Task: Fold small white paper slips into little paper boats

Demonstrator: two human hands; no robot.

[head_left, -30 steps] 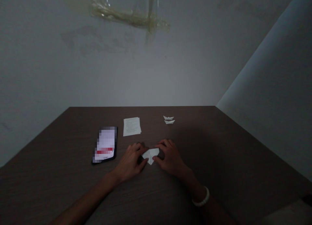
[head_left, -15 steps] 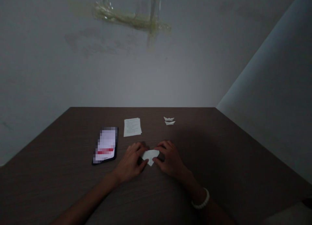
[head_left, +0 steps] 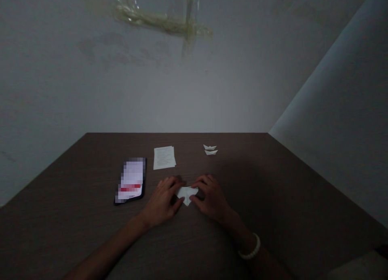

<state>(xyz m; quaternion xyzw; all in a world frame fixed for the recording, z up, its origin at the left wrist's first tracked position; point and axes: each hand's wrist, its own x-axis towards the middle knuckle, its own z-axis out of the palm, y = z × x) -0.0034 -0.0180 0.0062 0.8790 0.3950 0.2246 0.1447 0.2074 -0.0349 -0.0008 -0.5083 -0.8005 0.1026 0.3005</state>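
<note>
The folded white paper (head_left: 187,194) sits between the left hand (head_left: 163,201) and the right hand (head_left: 210,198), its point toward the person. Each hand's grip pinches one side of it, thumb nearer the person, fingers at the far edge. On the dark surface (head_left: 188,247), a lit phone (head_left: 131,181) lies left of the hands; printed sheets (head_left: 164,157) and two small boats (head_left: 210,150) lie beyond them.
</note>
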